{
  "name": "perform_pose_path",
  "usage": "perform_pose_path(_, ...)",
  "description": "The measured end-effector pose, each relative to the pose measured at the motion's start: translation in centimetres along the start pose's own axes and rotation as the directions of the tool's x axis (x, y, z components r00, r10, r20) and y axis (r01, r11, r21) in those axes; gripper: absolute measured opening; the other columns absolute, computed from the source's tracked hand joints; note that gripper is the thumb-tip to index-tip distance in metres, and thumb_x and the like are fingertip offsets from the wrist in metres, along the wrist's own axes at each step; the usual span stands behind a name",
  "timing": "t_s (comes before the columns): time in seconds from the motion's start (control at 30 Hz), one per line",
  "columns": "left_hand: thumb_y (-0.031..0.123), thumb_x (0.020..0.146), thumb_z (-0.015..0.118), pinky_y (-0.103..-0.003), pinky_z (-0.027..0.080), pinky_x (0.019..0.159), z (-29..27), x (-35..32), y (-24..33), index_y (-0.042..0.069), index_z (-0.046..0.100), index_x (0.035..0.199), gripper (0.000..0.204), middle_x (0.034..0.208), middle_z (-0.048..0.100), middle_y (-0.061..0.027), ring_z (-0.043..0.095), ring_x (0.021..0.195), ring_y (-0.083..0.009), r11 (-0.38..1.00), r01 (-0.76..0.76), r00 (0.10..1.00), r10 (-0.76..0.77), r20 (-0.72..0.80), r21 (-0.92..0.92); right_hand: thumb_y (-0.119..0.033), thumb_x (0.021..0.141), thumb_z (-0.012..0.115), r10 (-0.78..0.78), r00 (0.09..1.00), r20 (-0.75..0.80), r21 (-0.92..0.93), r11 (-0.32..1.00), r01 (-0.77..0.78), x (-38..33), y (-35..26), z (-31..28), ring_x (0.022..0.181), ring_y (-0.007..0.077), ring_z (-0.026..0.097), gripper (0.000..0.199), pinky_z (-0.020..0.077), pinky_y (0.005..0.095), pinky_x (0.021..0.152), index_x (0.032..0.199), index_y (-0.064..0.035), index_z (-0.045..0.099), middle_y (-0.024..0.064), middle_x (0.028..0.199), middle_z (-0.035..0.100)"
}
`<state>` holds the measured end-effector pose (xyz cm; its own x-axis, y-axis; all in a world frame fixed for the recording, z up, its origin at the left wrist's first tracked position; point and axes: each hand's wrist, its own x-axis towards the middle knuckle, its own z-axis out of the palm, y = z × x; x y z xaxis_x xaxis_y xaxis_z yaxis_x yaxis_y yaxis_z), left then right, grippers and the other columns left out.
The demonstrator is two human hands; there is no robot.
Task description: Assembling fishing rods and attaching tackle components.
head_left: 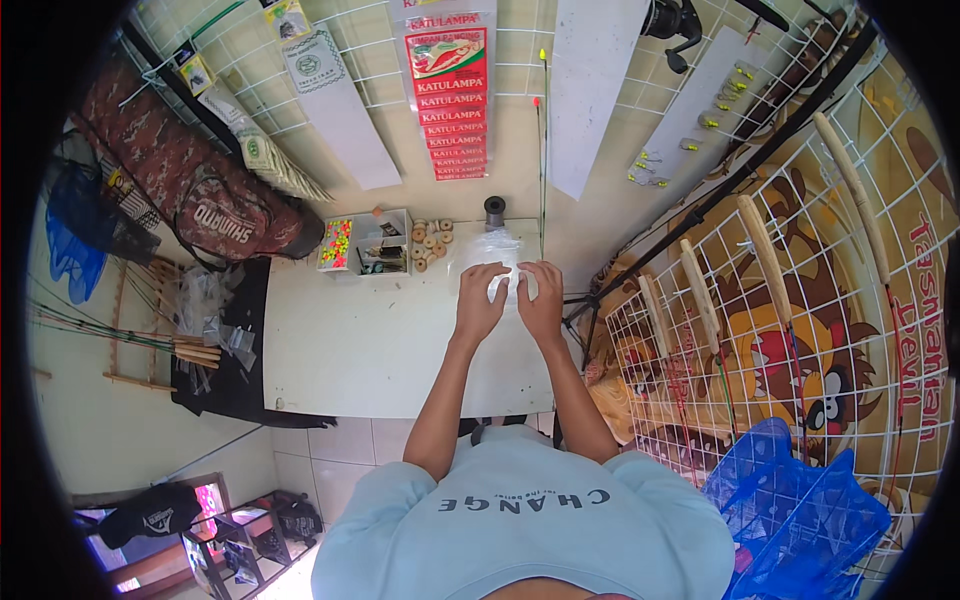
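Observation:
At the far right part of the white table (360, 345), both my arms reach forward and my hands meet at a pile of clear plastic bags (492, 243). My left hand (483, 298) has its fingers bent, thumb and fingertips closed on the whitish clear plastic. Opposite it, my right hand (541, 298) curls the same way and pinches the plastic from the other side. A pale bit of it shows between the two thumbs; its exact shape is too small to make out. Just behind the pile stands a dark spool of line (494, 211).
Left of the pile lie several wooden spools (431, 243) and a white divided box (364, 243) with bright floats. A camouflage rod bag (225, 215) leans at the left. A wire rack (730, 330) with wooden-handled rods stands at right, above blue netting (790, 510).

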<state>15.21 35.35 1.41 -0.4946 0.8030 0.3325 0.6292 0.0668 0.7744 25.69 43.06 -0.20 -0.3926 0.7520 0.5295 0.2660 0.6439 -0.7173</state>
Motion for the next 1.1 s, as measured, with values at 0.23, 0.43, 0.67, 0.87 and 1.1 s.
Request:
perform_pose_path(0.23, 0.012, 0.086, 0.060, -0.039, 0.036, 0.100, -3.6, -1.3, -1.7, 0.011, 0.064, 0.105, 0.019, 0.114, 0.061, -0.0084, 0.047, 0.113, -0.0291, 1.000, 0.019, 1.000, -0.019, 0.016, -0.013, -0.007, 0.083, 0.059, 0.017, 1.000, 0.026, -0.035, 0.999, -0.016, -1.1, -2.5, 2.0, 0.110, 0.0323, 0.049, 0.017, 0.0388, 0.0414, 0.095, 0.100, -0.0076, 0.062, 0.0092, 0.101, 0.062)
perform_pose_path(0.43, 0.011, 0.086, 0.060, -0.039, 0.037, 0.098, -8.7, -3.0, -5.2, 0.009, 0.065, 0.103, 0.018, 0.110, 0.062, -0.0086, 0.048, 0.111, -0.0292, 1.000, 0.010, 1.000, -0.010, 0.026, 0.002, -0.007, 0.083, 0.059, 0.044, 0.998, 0.040, -0.023, 0.999, -0.043, -2.9, -6.3, 6.0, 0.110, 0.0322, 0.048, 0.017, 0.0390, 0.0408, 0.095, 0.100, -0.0079, 0.062, 0.0080, 0.102, 0.062)
perform_pose_path(0.67, 0.012, 0.086, 0.060, -0.038, 0.037, 0.099, -15.3, -5.3, -9.1, 0.009, 0.064, 0.105, 0.019, 0.110, 0.061, -0.0087, 0.048, 0.112, -0.0292, 0.998, 0.059, 0.998, -0.059, 0.000, -0.009, -0.008, 0.084, 0.059, 0.056, 0.988, 0.145, 0.017, 0.998, -0.059, -5.6, -11.6, 11.6, 0.111, 0.0349, 0.046, 0.018, 0.0383, 0.0418, 0.095, 0.102, -0.0075, 0.062, 0.0086, 0.104, 0.062)
perform_pose_path(0.87, 0.012, 0.087, 0.059, -0.038, 0.036, 0.099, -18.5, -7.2, -10.5, 0.010, 0.064, 0.106, 0.020, 0.112, 0.062, -0.0086, 0.049, 0.112, -0.0281, 0.993, 0.117, 0.993, -0.117, 0.017, -0.006, -0.008, 0.084, 0.059, 0.060, 0.975, 0.214, 0.046, 0.996, -0.072, -8.0, -14.7, 14.1, 0.111, 0.0346, 0.046, 0.018, 0.0382, 0.0411, 0.095, 0.101, -0.0080, 0.062, 0.0076, 0.104, 0.062)
perform_pose_path(1.1, 0.012, 0.087, 0.059, -0.038, 0.036, 0.099, -18.7, -9.2, -9.9, 0.009, 0.064, 0.107, 0.020, 0.112, 0.062, -0.0085, 0.049, 0.112, -0.0282, 0.989, 0.149, 0.988, -0.149, 0.038, -0.008, -0.008, 0.084, 0.059, 0.062, 0.967, 0.248, 0.053, 0.996, -0.077, -9.3, -15.8, 13.2, 0.112, 0.0345, 0.045, 0.017, 0.0368, 0.0409, 0.096, 0.101, -0.0083, 0.062, 0.0061, 0.104, 0.063)
